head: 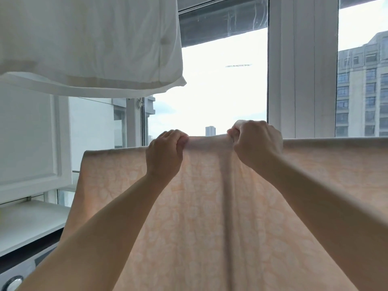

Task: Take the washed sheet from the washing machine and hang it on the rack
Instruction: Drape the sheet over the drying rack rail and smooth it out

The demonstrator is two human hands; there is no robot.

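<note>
- since the peach patterned sheet (210, 206) already drapes over what looks like a rack bar hidden under its top fold, the hanging part seems mostly done, just needs tidying
- left hand (164, 153) has its fingers curled around the top edge, pinching the fabric
- right hand (257, 141) does the same just beside it, knuckles up, gripping a bunched bit of the fold
- both hold close together near the middle, probably to pull the cloth flat along the bar
- a white cloth (90, 43) hangs overhead at upper left, apart from the sheet
- washing machine (14, 278) sits at lower left, below the window (220, 91)
</note>
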